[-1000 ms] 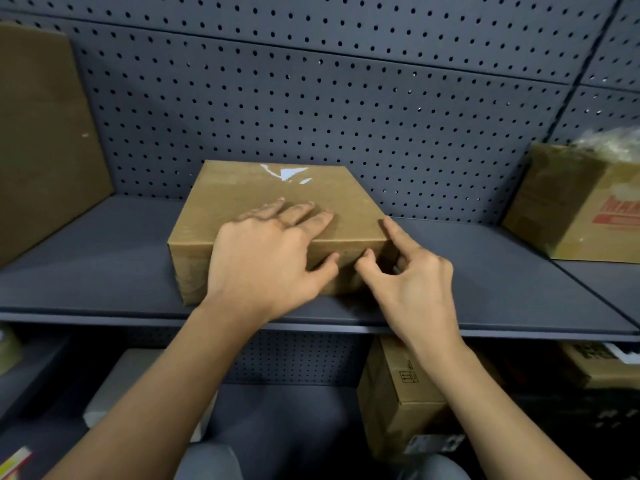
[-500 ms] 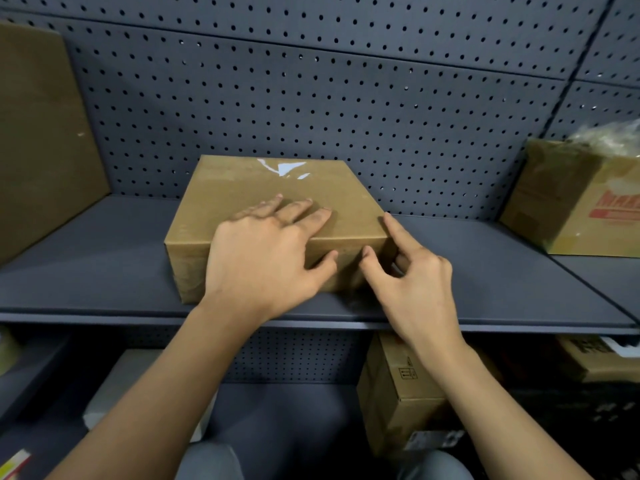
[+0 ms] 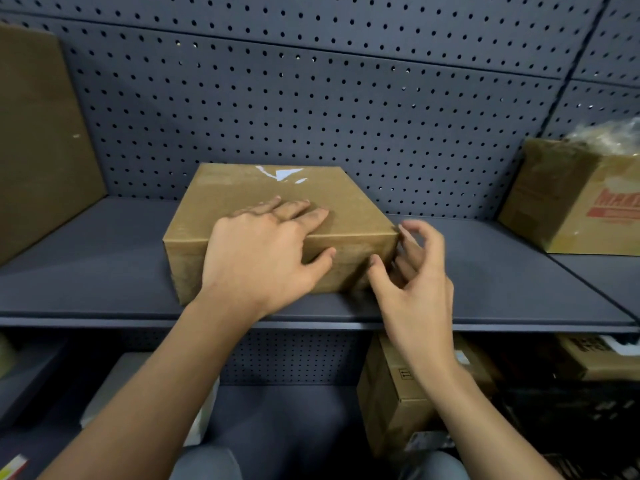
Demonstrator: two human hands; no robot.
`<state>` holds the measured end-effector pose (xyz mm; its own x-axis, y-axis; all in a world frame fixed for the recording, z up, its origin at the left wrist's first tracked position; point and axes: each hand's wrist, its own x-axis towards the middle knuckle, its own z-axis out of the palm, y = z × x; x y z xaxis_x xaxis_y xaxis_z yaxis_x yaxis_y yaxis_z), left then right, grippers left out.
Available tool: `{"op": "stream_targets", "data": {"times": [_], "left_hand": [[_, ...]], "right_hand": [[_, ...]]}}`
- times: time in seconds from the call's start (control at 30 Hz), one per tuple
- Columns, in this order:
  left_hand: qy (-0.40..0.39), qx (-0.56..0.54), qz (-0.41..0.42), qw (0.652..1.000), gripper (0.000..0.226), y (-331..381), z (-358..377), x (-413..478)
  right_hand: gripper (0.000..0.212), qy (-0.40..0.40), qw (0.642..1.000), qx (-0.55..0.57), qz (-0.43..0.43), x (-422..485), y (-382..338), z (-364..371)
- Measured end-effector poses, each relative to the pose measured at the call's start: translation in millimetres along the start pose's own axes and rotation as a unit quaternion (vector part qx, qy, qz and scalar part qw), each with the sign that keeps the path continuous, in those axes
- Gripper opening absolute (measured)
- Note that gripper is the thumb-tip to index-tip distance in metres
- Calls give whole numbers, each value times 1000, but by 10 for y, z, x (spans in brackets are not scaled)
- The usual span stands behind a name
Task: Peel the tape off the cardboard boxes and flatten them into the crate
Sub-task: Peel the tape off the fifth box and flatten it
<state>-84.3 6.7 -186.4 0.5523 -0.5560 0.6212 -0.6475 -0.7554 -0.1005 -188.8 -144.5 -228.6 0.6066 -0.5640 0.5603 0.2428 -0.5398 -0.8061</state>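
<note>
Dark grey shelf [image 3: 104, 271], backed by a pegboard [image 3: 346, 98]. Lying on it:
- flat brown cardboard box [image 3: 242, 192], centre
- red-printed carton [image 3: 568, 209], 3 o'clock, well apart from the box
- large plain cardboard piece [image 3: 38, 133], 9 o'clock, upright, cut off by the frame

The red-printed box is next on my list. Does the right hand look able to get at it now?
Probably yes: only bare shelf lies between the right hand and the red-printed box, off to its right.
</note>
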Motion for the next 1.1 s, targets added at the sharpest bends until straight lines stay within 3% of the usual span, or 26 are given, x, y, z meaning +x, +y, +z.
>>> {"op": "stream_targets", "data": {"times": [0.13, 0.3, 0.57, 0.93, 1.1], "left_hand": [[-2, -1, 2, 1000, 64, 0, -3, 5], [-6, -1, -1, 1000, 64, 3, -10, 4], [-2, -6, -3, 1000, 62, 7, -9, 5], [-11, -6, 0, 1000, 66, 12, -18, 7], [-12, -11, 1, 1000, 68, 19, -23, 6]], "right_hand": [[24, 25, 999, -35, -26, -44, 32, 47], [21, 52, 993, -98, -26, 26, -25, 79], [10, 67, 994, -82, -24, 12, -18, 133], [25, 60, 995, -77, -7, -9, -48, 205], [21, 36, 997, -63, 27, 28, -21, 62]]}}
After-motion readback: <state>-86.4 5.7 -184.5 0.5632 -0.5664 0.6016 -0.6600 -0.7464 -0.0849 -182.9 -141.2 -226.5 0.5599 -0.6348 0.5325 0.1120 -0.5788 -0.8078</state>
